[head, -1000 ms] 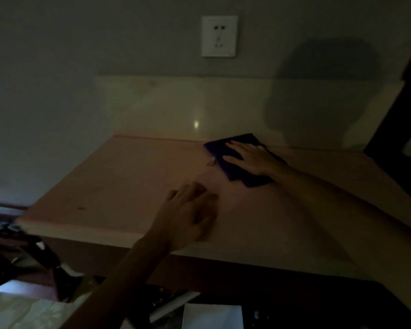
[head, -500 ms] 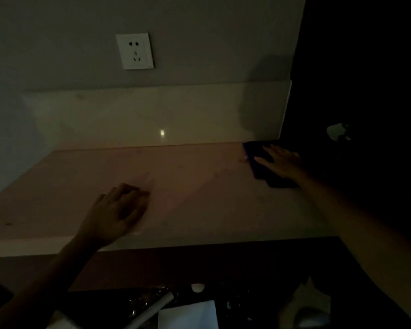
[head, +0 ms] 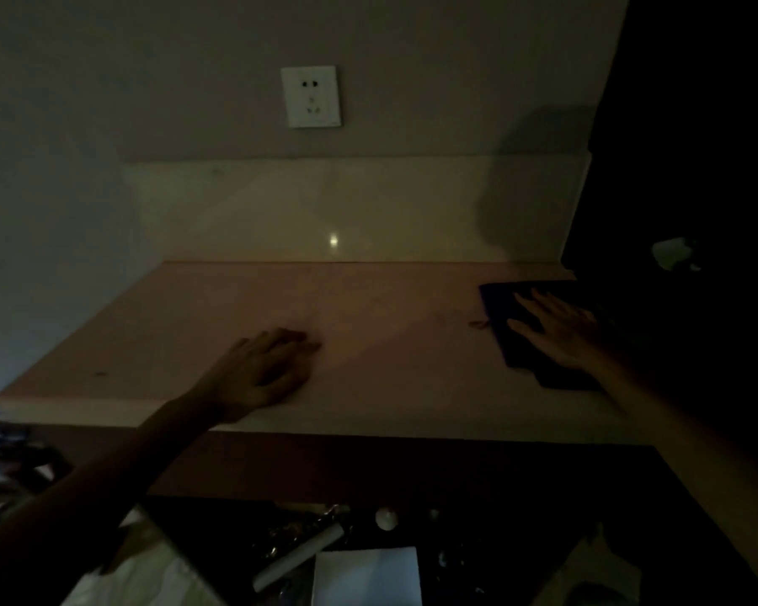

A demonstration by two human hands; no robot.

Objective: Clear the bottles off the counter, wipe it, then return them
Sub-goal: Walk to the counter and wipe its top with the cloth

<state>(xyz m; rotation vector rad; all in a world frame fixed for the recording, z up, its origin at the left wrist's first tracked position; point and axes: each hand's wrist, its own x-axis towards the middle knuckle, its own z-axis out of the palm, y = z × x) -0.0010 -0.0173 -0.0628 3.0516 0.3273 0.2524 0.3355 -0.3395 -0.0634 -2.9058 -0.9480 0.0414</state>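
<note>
In dim light, a smooth, pale pinkish stone counter (head: 368,343) spans the view, a wide slab with a squared front lip and a glossy, cream backsplash (head: 324,207) rising at twelve o'clock. No bottles stand on it. At three o'clock the right hand (head: 552,328) lies flat, fingers straight and spread, pressing down on a dark, soft cleaning cloth (head: 521,356), a rumpled rough rectangle lying against the counter's right end beside a black vertical surface (head: 696,168). Near the centre, toward seven o'clock, the left hand (head: 261,369) rests on bare counter, fingers loosely bent with the tips touching the surface, holding nothing. A square white plastic wall socket (head: 310,96) sits on the matte grey wall at twelve o'clock. At six o'clock, below the counter edge, lie a white rectangular sheet (head: 366,577) and a pale cylindrical tube (head: 298,557), details too dark to tell.
</note>
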